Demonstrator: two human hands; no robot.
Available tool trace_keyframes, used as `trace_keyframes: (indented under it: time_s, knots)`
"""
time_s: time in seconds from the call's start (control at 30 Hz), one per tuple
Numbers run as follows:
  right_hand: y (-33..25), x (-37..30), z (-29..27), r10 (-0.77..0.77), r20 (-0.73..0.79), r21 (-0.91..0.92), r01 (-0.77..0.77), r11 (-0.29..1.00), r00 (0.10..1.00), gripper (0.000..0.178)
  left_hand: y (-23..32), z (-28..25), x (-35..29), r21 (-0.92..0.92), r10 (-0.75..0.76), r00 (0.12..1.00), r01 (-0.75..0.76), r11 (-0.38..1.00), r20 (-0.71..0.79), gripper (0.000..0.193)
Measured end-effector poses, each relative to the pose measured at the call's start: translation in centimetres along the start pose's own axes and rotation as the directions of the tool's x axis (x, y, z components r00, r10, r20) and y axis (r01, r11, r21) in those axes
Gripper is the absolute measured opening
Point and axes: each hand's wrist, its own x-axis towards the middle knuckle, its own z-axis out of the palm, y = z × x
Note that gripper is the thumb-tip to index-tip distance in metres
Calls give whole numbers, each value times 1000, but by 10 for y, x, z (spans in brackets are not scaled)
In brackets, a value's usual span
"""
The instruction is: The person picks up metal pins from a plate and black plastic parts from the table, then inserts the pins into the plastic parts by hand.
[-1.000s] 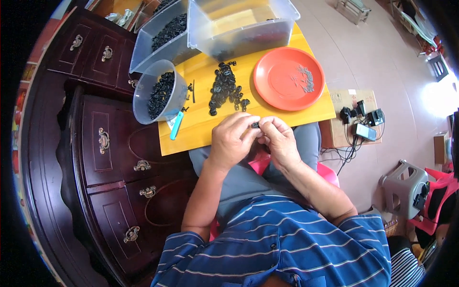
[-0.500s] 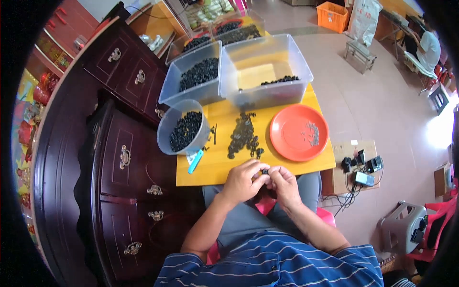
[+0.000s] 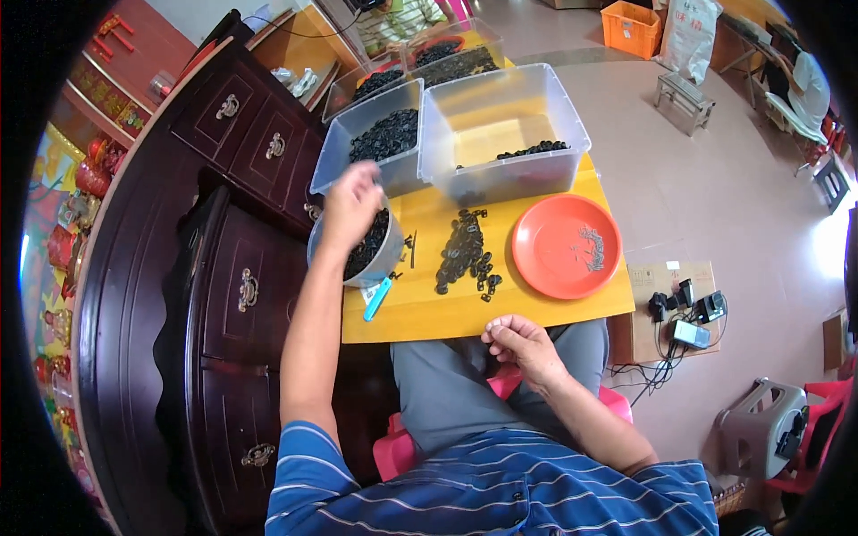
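Seated person at a yellow table (image 3: 536, 308). The left hand (image 3: 350, 207) hangs over the round grey tub (image 3: 380, 261) of small black parts, fingers bunched downward; whether they pinch a part cannot be told. The right hand (image 3: 523, 344) rests at the table's near edge, fingers curled loosely, its contents hidden. A loose pile of black parts (image 3: 465, 255) lies mid-table, beside an orange plate (image 3: 545, 259); clear bins (image 3: 500, 134) stand behind.
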Motion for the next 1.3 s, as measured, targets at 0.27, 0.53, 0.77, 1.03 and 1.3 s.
trace_keyframes:
  time_s: [0.27,0.53,0.77,1.03,1.3]
  knots:
    - [0,1,-8,-12,-36,38,14,999,999,15,3,44,-26,-46,-29,998,27,999,-48,35]
    - [-5,4,-3,39,-14,62,-39,997,999,11,0,117,-151,117,-98,976,76,990,193,27]
    - [-3,1,-3,71,-8,59,-71,996,997,12,26,142,-166,128,32,970,-65,990,241,30]
    - [-3,0,-4,68,5,35,-68,997,998,13,30,161,-156,113,125,963,-156,981,240,27]
    - [-5,1,-5,69,-6,37,-69,997,998,13,28,165,-152,158,134,971,-167,973,198,18]
